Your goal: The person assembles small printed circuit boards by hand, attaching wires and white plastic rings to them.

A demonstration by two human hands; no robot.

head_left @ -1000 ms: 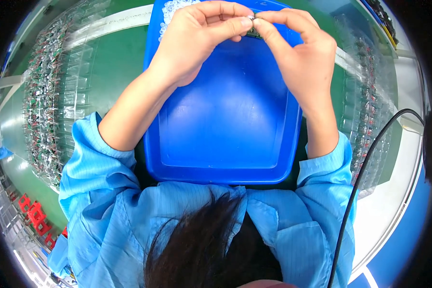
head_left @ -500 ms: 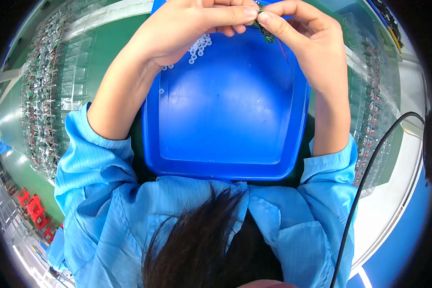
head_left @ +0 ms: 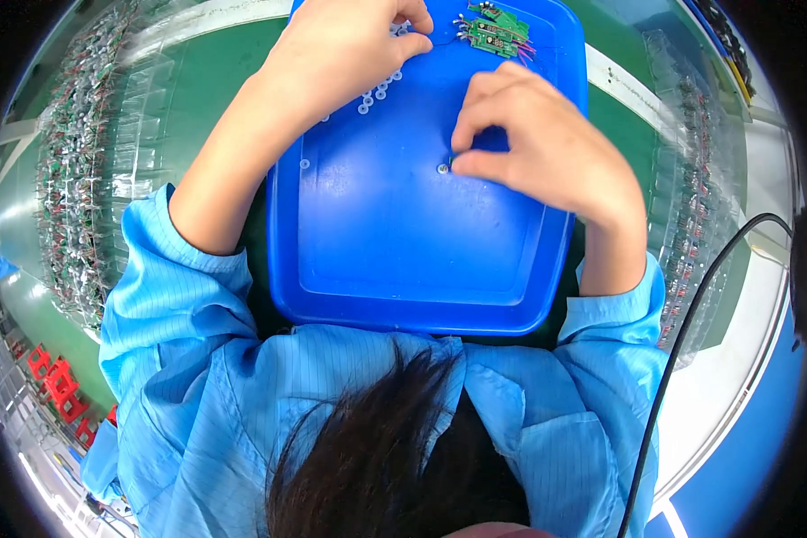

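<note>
My left hand (head_left: pixel 354 49) is over the far left of a blue tray (head_left: pixel 551 296), its thumb and fingertips curled close together beside small white rings (head_left: pixel 383 88). Whatever lies between those fingertips is too small to make out. My right hand (head_left: pixel 542 139), slightly blurred, reaches over the tray's middle with thumb and forefinger bent inward. A small round part (head_left: pixel 442 169), pale and metallic, shows right at their tips and appears pinched there. Green circuit boards (head_left: pixel 498 34) with red wires lie at the tray's far right.
Many wired boards in clear plastic line the left (head_left: pixel 72 188) and right (head_left: pixel 695 197) of the green table (head_left: pixel 197 99). A black cable (head_left: pixel 681 345) curves past my right arm. Red stools (head_left: pixel 60 381) stand on the floor at left.
My hands have separated from the circuit board they both held. It now lies at the tray's far right. My right hand has come down and nearer; my left has shifted slightly left.
</note>
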